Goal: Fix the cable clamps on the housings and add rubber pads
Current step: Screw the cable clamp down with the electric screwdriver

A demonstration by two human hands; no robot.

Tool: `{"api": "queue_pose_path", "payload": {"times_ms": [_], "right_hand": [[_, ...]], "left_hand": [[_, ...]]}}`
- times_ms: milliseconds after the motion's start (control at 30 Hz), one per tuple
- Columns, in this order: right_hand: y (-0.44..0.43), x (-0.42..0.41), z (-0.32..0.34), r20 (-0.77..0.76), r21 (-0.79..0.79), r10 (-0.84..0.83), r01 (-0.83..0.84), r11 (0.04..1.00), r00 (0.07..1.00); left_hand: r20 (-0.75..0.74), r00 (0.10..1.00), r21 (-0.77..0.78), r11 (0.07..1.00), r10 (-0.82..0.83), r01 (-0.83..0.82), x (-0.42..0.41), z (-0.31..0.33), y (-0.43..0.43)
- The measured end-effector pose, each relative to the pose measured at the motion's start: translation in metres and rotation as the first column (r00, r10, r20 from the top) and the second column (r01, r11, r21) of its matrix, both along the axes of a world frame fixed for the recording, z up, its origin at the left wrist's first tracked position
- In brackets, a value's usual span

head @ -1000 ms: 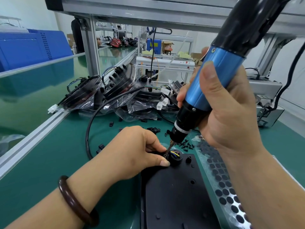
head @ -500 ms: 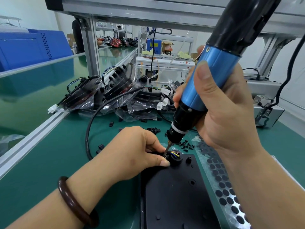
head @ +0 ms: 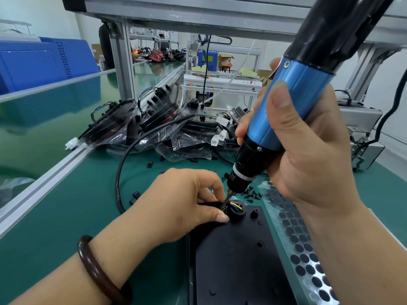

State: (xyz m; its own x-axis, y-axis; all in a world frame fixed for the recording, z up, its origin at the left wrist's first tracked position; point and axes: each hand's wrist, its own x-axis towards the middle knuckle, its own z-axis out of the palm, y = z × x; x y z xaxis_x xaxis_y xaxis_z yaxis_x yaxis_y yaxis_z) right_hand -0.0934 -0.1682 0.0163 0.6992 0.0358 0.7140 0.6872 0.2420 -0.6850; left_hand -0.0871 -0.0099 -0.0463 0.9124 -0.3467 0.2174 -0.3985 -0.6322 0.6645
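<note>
Both hands crowd the housing at its far edge, mat leftward.

The housing lies on the table, with the pad sheet along its right, screws just past its far edge, the clamp at its far left corner under the driver, a cable looping far left, and bagged units behind.

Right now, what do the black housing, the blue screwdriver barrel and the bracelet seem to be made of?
The housing looks like moulded plastic, matte black: dull sheen, moulded-in holes. The screwdriver barrel seems anodised or painted metal: smooth satin blue with long streaks of light. The bracelet is glossy dark brown, perhaps polished wood or resin; I cannot tell which.
</note>
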Motion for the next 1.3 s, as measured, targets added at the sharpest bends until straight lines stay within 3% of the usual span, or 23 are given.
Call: {"api": "queue_pose_path", "payload": {"times_ms": [500, 733, 1300], "right_hand": [[0.004, 0.003, 0.001, 0.017, -0.036, 0.008, -0.007, 0.999, 1.000], [0.014, 0.011, 0.002, 0.046, -0.047, -0.086, 0.088, 0.995, 0.995], [0.016, 0.021, 0.005, -0.027, -0.033, 0.056, -0.057, 0.998, 0.998]], "left_hand": [[-0.011, 0.999, 0.023, 0.999, -0.031, 0.031, 0.003, -0.001, 0.003], [-0.076, 0.994, 0.020, 0.997, -0.077, 0.078, 0.005, 0.002, 0.007], [-0.096, 0.991, -0.027, 0.995, -0.094, 0.092, 0.004, 0.001, 0.007]]}}
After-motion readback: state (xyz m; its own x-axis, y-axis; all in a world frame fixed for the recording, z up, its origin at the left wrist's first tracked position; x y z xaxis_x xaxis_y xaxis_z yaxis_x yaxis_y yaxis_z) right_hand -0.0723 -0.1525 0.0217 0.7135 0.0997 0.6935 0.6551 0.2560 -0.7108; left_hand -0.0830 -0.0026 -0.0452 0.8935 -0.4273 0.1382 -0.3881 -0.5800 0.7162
